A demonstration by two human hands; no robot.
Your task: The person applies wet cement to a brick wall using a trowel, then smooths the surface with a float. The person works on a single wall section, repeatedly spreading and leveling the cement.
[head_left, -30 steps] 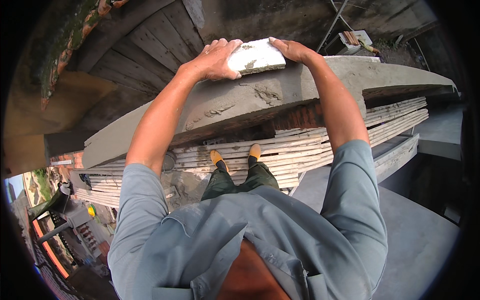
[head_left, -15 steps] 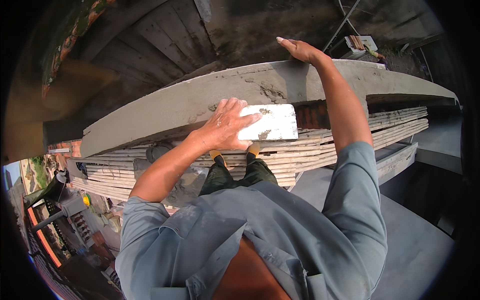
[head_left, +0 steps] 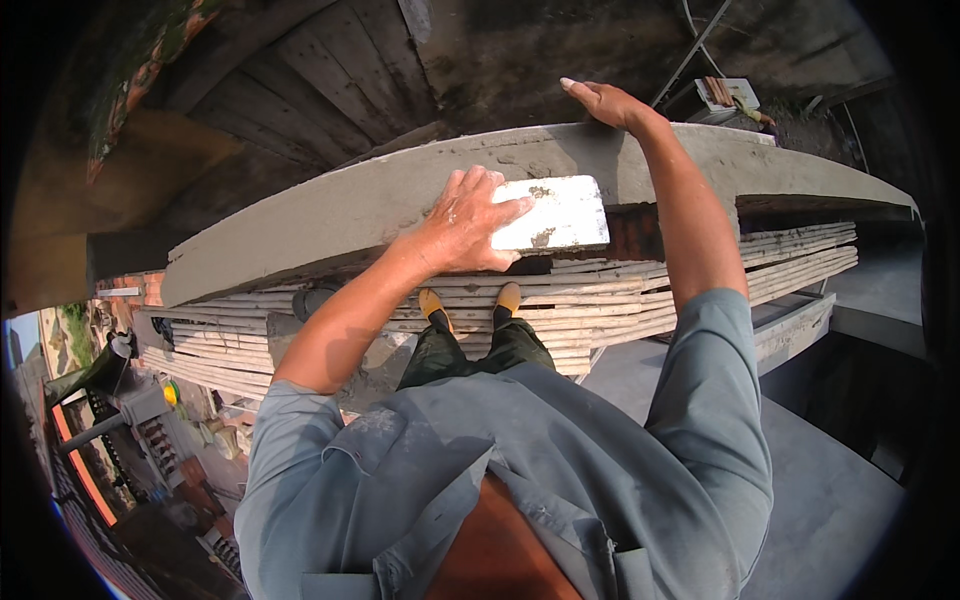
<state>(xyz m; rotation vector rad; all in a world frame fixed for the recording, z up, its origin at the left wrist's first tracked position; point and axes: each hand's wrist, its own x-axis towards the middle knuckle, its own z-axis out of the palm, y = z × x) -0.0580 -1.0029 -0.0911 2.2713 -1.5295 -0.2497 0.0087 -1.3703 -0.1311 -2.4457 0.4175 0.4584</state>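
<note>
My left hand (head_left: 472, 222) is closed on the left end of a white rectangular float (head_left: 553, 215), thumb and fingers gripping its edges. Grey mortar is smeared on the face of this float. It lies against the front of a long plastered concrete beam (head_left: 330, 220), and its underside is hidden. My right hand (head_left: 612, 104) is at the far top edge of the beam, its fingers stretched out and holding nothing. A rough patch of mortar shows on the beam just above the float.
I stand in yellow-toed boots (head_left: 508, 297) on a platform of bamboo poles (head_left: 600, 305). Red brick shows in a gap under the beam. A grey concrete surface (head_left: 790, 490) lies to the lower right, and a metal brace (head_left: 690, 50) rises beyond the beam.
My left hand and the float have moved up the beam's face and slightly right, covering part of the rough patch. My right hand has stayed nearly in place.
</note>
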